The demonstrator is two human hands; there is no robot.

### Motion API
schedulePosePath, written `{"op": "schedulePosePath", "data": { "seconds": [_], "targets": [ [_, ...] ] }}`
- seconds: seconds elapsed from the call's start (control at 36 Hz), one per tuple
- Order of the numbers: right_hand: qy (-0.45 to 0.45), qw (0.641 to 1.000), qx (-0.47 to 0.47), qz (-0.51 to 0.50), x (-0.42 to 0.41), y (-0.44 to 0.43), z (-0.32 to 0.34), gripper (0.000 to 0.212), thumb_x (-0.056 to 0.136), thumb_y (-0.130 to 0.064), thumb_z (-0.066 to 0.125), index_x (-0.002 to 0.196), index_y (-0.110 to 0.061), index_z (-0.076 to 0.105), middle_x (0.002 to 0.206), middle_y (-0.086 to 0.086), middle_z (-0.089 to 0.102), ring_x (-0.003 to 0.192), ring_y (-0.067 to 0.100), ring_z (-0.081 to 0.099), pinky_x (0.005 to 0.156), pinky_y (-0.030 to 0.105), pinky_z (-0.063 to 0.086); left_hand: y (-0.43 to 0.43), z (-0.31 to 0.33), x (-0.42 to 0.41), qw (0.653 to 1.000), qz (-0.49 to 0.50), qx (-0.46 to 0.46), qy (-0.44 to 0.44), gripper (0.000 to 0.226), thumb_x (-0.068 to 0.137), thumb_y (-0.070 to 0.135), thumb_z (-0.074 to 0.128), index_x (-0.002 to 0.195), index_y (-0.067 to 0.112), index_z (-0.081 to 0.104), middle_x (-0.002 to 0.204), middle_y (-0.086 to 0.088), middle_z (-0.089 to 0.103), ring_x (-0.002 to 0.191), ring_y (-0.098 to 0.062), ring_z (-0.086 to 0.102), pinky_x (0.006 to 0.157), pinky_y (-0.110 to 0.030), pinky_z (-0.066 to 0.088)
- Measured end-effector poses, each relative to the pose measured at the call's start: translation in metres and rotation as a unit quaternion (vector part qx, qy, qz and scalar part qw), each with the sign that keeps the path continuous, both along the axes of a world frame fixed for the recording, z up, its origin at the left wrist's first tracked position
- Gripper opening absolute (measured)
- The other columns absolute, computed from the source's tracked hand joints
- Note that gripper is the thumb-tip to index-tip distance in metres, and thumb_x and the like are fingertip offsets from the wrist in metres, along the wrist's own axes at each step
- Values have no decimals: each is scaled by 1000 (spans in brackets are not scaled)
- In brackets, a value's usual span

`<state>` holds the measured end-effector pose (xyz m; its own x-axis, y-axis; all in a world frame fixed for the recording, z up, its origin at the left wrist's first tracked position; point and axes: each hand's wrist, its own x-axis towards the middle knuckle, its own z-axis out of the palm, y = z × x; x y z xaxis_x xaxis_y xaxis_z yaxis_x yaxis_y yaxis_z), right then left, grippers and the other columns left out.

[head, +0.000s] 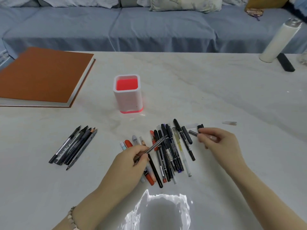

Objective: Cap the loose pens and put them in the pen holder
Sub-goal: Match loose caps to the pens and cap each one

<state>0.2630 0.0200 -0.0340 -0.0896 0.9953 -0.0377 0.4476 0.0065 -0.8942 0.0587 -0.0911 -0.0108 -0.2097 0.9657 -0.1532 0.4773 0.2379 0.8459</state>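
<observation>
Where a pale, marble-veined table (216, 88) runs out toward a blue-grey fabric sofa (149, 30), the head view shows the square, round-cornered pen holder (127, 97) standing upright at mid-table, its shell white plastic and its inside glowing red. At far left lies a flat book (43, 75) with a matte rust-orange cover. A tall white cylinder (279, 42) stands at far right. A loose heap of pens (169, 150), mostly black and some red or clear, lies near the table's front edge, their long axes running roughly front to back. A second bundle of dark pens (73, 146) lies well apart on the left, tips angled away and rightward. The left hand (131, 163) grips a slim grey pen (157, 144) in curled fingers, its bare tip slanting away and to the right above the heap. The right hand (219, 143) pinches a short grey cap (193, 132) at its fingertips, just beside a black cap (200, 127).
</observation>
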Motion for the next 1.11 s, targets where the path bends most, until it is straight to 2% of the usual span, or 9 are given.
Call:
{"op": "schedulePosePath", "data": {
  "seconds": [0.06, 0.11, 0.17, 0.28, 0.42, 0.53, 0.69, 0.92, 1.11],
  "targets": [
    [87, 995, -50, -2, -8, -11, 7, 11, 79, -7, 67, 82, -18, 68, 58, -5, 63, 42, -2, 49, 50, 4, 41, -2, 0, 0, 1000, 11, 4, -5, 33, 93, 14, 46, 80, 43, 55, 70, 18, 67, 60, -1, 58, 57, -2, 39],
    [158, 982, -101, -16, -15, -21, 10, 6, 78, -10, 68, 82, -14, 68, 48, -8, 57, 41, 1, 45, 47, 9, 42, -5, -2, 0, 1000, 23, 6, -12, 34, 92, 16, 48, 78, 46, 55, 73, 8, 67, 66, -4, 59, 61, -4, 42],
    [183, 974, -133, -26, -21, -28, 11, 4, 76, -11, 70, 78, -15, 68, 45, -10, 50, 41, 1, 42, 46, 10, 40, -8, -2, 1, 1000, 23, 3, -12, 33, 91, 17, 50, 79, 47, 55, 78, 10, 66, 71, -1, 58, 63, -6, 43],
    [282, 935, -212, -27, -32, -42, 12, 15, 60, -12, 73, 73, -15, 67, 49, -11, 46, 44, 4, 37, 47, 11, 37, -14, 0, 3, 1000, 22, 4, -18, 31, 90, 15, 50, 80, 43, 59, 73, 13, 65, 67, 5, 55, 61, -6, 41],
    [443, 850, -285, -11, -42, -52, 14, 24, 72, -16, 58, 94, -6, 64, 63, -3, 53, 56, 4, 49, 55, 12, 46, -20, 8, 9, 999, 24, 11, -26, 33, 91, 13, 49, 77, 42, 57, 80, 26, 61, 69, 9, 54, 63, -2, 39],
    [458, 846, -271, -13, -47, -56, 18, 22, 75, -19, 56, 92, -9, 67, 67, -3, 66, 70, 6, 63, 69, 15, 54, -24, 8, 11, 999, 21, 0, -40, 32, 90, 11, 49, 80, 40, 58, 74, 22, 63, 65, 7, 55, 63, -5, 41],
    [478, 842, -247, -46, -51, -61, 25, 28, 68, -19, 58, 94, -11, 63, 76, 0, 73, 73, 7, 68, 64, 15, 55, -27, -2, 12, 998, 8, -15, -54, 24, 91, 14, 48, 93, 33, 64, 79, 6, 68, 71, 0, 59, 66, -11, 45],
    [454, 856, -244, -44, -50, -62, 23, 22, 66, -21, 59, 83, -14, 70, 83, 1, 75, 79, 8, 70, 67, 16, 55, -29, 0, 15, 999, 7, 1, -46, 23, 89, 18, 50, 91, 37, 63, 81, 8, 65, 62, 2, 50, 60, -9, 39],
    [420, 869, -262, -19, -50, -63, 24, 31, 65, -23, 60, 94, -13, 65, 81, 1, 74, 81, 7, 69, 74, 16, 56, -29, 2, 14, 1000, -6, 19, -24, 27, 88, 18, 53, 90, 43, 64, 82, 12, 63, 67, 1, 51, 62, -10, 40]
  ]
}}
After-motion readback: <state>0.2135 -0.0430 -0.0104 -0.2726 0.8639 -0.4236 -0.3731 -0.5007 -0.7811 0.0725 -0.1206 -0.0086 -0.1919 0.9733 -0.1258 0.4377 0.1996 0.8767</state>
